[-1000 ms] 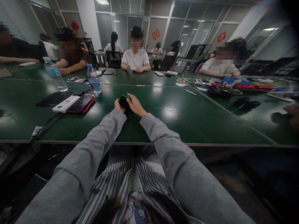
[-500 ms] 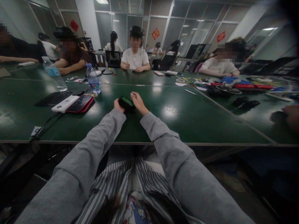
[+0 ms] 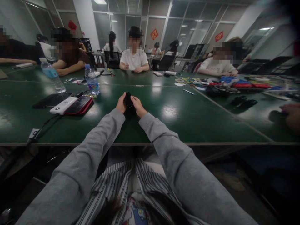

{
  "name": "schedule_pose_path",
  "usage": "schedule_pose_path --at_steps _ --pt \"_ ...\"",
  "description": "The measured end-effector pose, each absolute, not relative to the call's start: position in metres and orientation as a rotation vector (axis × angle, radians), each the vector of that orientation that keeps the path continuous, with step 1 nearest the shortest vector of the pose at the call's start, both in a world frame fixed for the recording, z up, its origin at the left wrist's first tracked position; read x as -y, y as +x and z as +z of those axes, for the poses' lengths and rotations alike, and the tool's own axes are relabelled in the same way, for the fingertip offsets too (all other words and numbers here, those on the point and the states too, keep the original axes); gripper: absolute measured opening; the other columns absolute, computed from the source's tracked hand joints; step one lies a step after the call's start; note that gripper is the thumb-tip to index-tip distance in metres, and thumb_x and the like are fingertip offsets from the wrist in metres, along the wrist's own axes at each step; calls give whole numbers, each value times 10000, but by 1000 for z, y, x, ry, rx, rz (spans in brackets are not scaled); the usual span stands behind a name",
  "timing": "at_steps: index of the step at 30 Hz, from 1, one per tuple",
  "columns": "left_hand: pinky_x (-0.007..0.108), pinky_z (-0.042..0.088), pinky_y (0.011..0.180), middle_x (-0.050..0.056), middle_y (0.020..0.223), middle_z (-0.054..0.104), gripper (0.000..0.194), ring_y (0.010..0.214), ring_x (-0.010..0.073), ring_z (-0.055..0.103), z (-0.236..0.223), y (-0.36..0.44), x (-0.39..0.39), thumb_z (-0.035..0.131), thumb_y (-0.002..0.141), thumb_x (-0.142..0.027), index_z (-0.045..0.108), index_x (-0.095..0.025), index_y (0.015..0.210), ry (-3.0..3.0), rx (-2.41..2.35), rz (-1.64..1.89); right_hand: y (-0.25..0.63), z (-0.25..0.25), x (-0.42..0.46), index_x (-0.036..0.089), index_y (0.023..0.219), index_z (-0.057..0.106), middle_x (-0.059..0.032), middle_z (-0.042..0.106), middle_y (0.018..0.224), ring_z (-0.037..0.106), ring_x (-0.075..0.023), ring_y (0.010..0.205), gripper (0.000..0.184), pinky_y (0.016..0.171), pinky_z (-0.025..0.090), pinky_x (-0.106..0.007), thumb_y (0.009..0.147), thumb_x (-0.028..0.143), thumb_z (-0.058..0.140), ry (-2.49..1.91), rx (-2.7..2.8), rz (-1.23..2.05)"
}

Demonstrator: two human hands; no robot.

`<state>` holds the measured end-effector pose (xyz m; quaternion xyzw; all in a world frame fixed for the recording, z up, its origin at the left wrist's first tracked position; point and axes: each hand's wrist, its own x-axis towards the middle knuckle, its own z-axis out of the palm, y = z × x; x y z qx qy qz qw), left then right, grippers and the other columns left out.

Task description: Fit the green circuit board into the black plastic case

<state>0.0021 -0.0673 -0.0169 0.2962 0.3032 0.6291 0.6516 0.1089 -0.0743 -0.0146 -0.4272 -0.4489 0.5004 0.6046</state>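
Between both hands, just above the green table (image 3: 187,125), is a small black box-shaped device (image 3: 128,100). A dark face of it is turned toward me, and its exact kind is hard to make out. My left hand (image 3: 121,103) wraps around its left side. On the right side, my right hand (image 3: 138,105) grips it with the thumb lying along the top. The green face seen earlier is hidden from view.
To the left lie a white power bank (image 3: 63,105), a red-edged phone (image 3: 79,105) and a dark flat slab (image 3: 50,100). Two water bottles (image 3: 92,79) stand behind them. A white pen (image 3: 188,92) and tangled cables (image 3: 194,82) lie right; several people sit around.
The black device has turned, so its green face no longer shows. My right hand, raised over it before, has come down and closed on its right side.
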Motion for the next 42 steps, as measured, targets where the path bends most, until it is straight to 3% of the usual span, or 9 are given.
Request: schedule_pose_path --at_steps 3,5,7,11,17,23,31,42 --pt "462 467 1173 133 1413 630 763 1360 299 606 -22 10 73 854 810 -334 473 -220 1461 1146 -1000 1442 110 -9 78 206 893 700 5 755 767 752 -183 888 241 950 613 -377 959 435 660 -923 705 1420" --pt "482 382 1241 184 1526 544 835 1448 318 522 -25 13 77 865 783 -273 441 -177 1496 1458 -1161 1415 111 -6 80 204 890 698 1 730 695 749 -198 822 279 875 642 -382 1001 438 594 -900 545 1540" --pt "501 355 1254 224 1528 538 756 1459 337 504 -26 12 81 838 808 -278 487 -131 1461 1694 -1261 1378 113 -4 83 199 887 698 -9 707 652 747 -210 798 324 838 651 -381 1033 433 528 -881 441 1591" --pt "527 439 1179 209 1406 639 585 1334 340 606 -25 8 82 793 852 -307 577 -136 1368 1854 -1364 1373 114 0 88 191 912 704 -13 697 639 742 -212 785 397 819 650 -371 1062 455 448 -819 388 1617" --pt "519 474 1141 164 1342 687 544 1244 315 653 -21 5 83 782 803 -170 630 -161 1325 1966 -1359 1411 113 5 93 176 1019 713 -39 738 731 747 -229 876 487 880 640 -409 1085 493 350 -737 368 1704" --pt "534 429 1168 153 1363 695 452 1324 339 604 -10 6 91 748 813 -148 699 -183 1260 2201 -1323 1494 115 2 90 186 1002 691 -23 703 721 732 -221 909 474 891 635 -410 1099 449 310 -739 272 1685" --pt "499 454 1162 108 1332 709 465 1266 303 643 -7 -1 80 755 805 -178 681 -216 1262 1947 -1165 1800 123 5 87 221 900 629 3 678 697 709 -199 773 418 773 650 -385 1092 384 295 -732 202 1638" --pt "423 541 1101 74 1172 753 435 1222 254 694 -10 -9 57 868 736 -256 689 -214 1130 1022 -897 1846 133 0 82 205 921 606 -20 672 744 696 -182 700 489 659 642 -354 1084 504 254 -722 202 1668"
